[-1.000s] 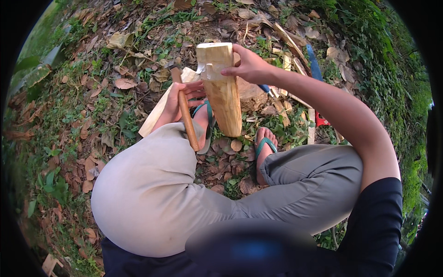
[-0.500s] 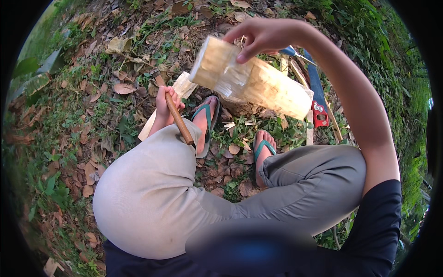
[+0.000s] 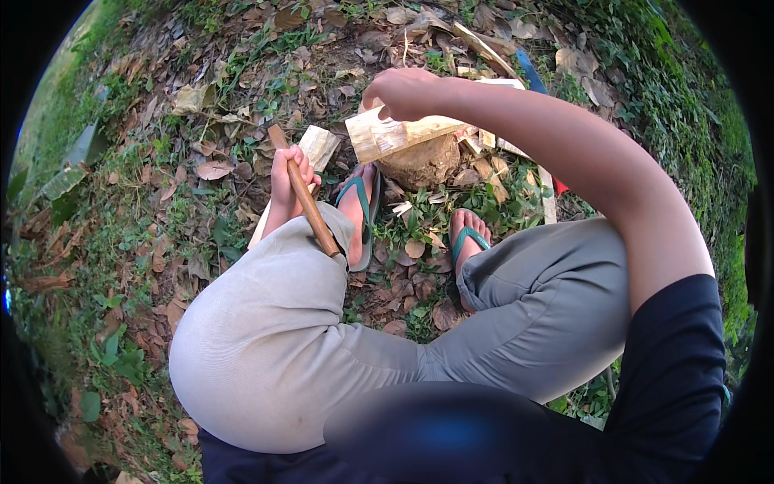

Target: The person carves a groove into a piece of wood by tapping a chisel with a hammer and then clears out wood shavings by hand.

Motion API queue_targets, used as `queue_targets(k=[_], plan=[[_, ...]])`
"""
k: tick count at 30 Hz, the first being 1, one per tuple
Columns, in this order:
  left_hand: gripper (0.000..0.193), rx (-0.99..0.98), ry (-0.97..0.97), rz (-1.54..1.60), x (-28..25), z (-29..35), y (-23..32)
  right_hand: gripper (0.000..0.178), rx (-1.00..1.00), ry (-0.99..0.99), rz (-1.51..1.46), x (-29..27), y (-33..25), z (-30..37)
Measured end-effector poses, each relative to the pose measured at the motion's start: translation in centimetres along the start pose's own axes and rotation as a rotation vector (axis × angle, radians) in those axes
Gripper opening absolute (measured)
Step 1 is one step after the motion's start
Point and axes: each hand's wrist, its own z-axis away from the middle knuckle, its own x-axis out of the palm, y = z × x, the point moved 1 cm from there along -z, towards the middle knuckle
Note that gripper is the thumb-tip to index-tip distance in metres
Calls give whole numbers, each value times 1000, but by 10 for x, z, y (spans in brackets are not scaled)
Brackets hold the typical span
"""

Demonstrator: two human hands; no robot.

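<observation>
My left hand [image 3: 292, 176], beside my left knee, is closed round a brown wooden handle [image 3: 310, 206]. The handle slants across the hand, and I cannot make out a tool head on it. My right arm reaches across to a pale squared block of wood [image 3: 373, 139] on a round stump [image 3: 425, 161]. My right hand [image 3: 407, 90] is curled over the block's left end, with the thumb against its face. My forearm hides part of the block's right end.
A pale board [image 3: 318, 145] lies behind my left hand. Past my right forearm are a saw's blue blade [image 3: 530, 71] and a bit of red handle [image 3: 560, 186]. Wood strips [image 3: 486, 50] and chips lie round the stump. My sandalled feet [image 3: 468, 238] are close by, among leaves and grass.
The block has come down from a raised, tilted position onto the stump, with my right hand moving left along with it. My left hand and the handle have barely moved.
</observation>
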Motion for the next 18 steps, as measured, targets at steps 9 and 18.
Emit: queue_targets(k=[9,18], plan=[[25,162,-22,-140,28,-21,23,24,64,800,-405,-98,-30,11],[27,271,-248,-261,66,-39,53,22,-103,1052,-822,-78,-35,7]])
